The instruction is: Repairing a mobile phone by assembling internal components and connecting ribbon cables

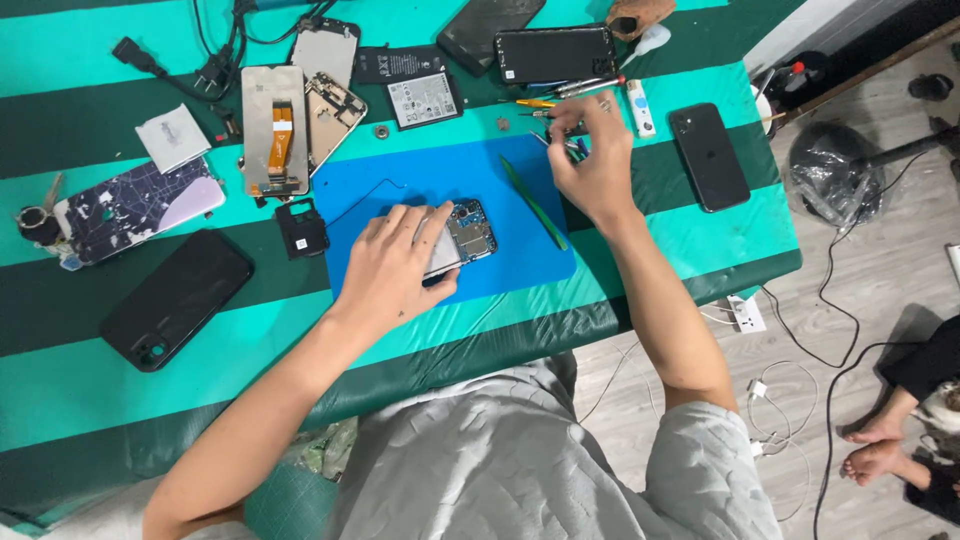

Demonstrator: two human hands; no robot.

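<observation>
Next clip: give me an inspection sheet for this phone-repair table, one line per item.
Surface: table under a green striped cloth, blue mat in the middle.
Job's things: opened phone on the mat, its board showing; small tools at the mat's far right corner.
Clutter: green pry stick, black phones, cracked back cover, screen panel, battery.
Grips: left hand lies on the opened phone; right hand pinches at the small tools.
Cables: black plugs and leads at the far edge; white and black cords on the floor.
Surroundings: wood floor, another person's bare feet at right.
</observation>
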